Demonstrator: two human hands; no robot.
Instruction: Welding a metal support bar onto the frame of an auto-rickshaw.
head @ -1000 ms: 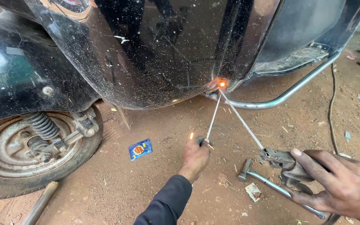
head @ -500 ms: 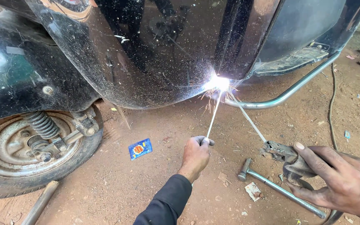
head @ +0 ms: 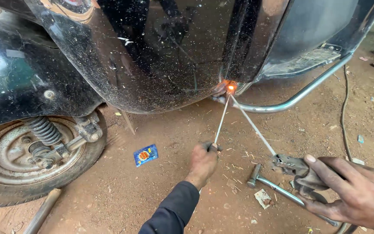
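1. Head view: the left hand (head: 203,162), at six o'clock in the frame, has its fingers closed round the lower end of a thin metal rod (head: 221,119), which rises toward twelve o'clock.
2. The right hand (head: 351,193), at four o'clock, has its fingers wrapped round an electrode holder (head: 288,164); its welding rod (head: 254,126) slants up toward eleven o'clock.
3. Both rods meet at an orange glowing spot (head: 230,87) on the lower edge of the black scooter body (head: 152,56), beside the chrome guard tube (head: 299,93).
4. A hammer (head: 278,187) lies on the dirt floor (head: 161,190) between the hands; a blue sachet (head: 146,154) lies at eight o'clock from the left hand, near the wheel (head: 31,160).
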